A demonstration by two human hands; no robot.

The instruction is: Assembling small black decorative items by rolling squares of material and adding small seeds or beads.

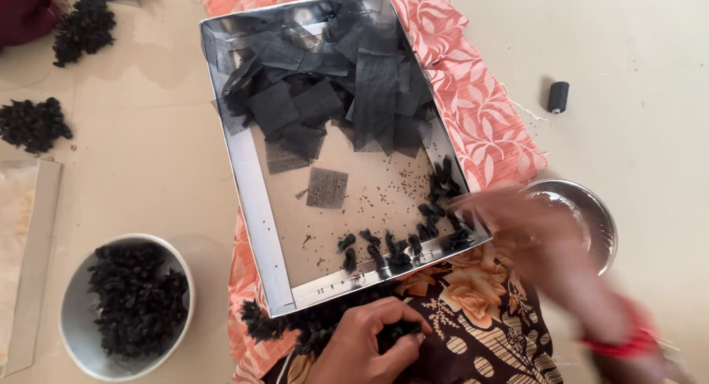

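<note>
My left hand (367,345) rests low in the middle, fingers curled on a small black bundle (401,331) from the black heap (303,323) on my lap. My right hand (550,245) is a blur at the right, beside the near right corner of the shiny metal tray (255,199); what it holds I cannot tell. The tray holds several black mesh squares (347,96) at its far end and a row of small black bundles (413,240) along its near right edge.
A white bowl (74,310) full of black pieces sits at the lower left. A steel bowl (591,214) lies right of the tray, a black thread spool (558,97) beyond it. Black piles (33,123) lie at the far left; orange floral cloth (480,118) is under the tray.
</note>
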